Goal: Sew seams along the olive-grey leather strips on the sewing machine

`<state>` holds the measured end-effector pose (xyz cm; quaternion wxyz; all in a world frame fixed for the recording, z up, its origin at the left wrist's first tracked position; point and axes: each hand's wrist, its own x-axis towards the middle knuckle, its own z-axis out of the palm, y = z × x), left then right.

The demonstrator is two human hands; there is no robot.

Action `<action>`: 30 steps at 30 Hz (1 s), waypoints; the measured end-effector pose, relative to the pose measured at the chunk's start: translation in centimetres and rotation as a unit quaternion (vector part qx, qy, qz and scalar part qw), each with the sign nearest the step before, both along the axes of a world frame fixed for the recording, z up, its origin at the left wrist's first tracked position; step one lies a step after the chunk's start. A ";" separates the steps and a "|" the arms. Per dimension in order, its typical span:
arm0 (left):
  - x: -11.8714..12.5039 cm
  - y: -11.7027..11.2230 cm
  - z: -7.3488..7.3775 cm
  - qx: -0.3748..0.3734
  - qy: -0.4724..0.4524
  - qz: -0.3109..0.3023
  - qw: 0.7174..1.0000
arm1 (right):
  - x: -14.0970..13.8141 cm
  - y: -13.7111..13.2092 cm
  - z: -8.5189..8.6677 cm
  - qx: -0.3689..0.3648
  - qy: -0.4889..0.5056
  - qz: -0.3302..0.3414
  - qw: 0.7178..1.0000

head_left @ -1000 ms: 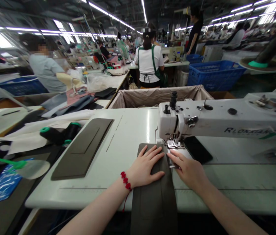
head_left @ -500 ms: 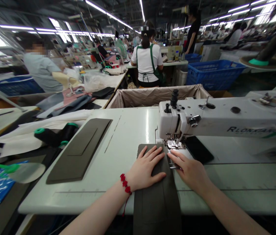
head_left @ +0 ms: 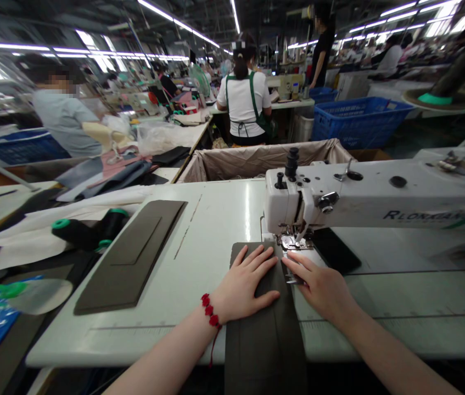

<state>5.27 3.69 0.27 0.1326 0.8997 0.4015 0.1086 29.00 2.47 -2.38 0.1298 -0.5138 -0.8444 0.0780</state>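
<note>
My left hand (head_left: 248, 282) lies flat with fingers spread on a long dark olive-grey fabric piece (head_left: 263, 340), which hangs over the table's front edge. At that piece's right edge, just in front of the presser foot (head_left: 297, 242), my right hand (head_left: 320, 282) has its index and middle fingers stretched out. Its other fingers are curled round what look like thread snips (head_left: 293, 278); only the metal tips show. The sewing machine (head_left: 339, 192) stands beyond both hands. A stack of similar fabric pieces (head_left: 133, 252) lies to the left.
A black phone (head_left: 336, 252) rests on the table right of the needle area. Black thread cones (head_left: 76, 233) and cloth crowd the left side. Behind the table is a cloth-lined bin (head_left: 257, 162). Co-workers sit and stand further back, near a blue crate (head_left: 359, 123).
The view has shifted slightly. Both hands and the fabric under them stay in the same place by the presser foot.
</note>
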 end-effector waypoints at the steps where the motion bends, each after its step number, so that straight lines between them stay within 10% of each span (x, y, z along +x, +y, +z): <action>1: 0.0 0.0 0.0 -0.001 0.000 0.001 1.000 | 0.0 0.0 0.0 0.001 -0.001 -0.001 1.000; 30: -0.4 0.3 0.3 -0.001 -0.024 -0.057 0.998 | 0.1 0.0 -0.1 0.002 -0.024 -0.003 1.000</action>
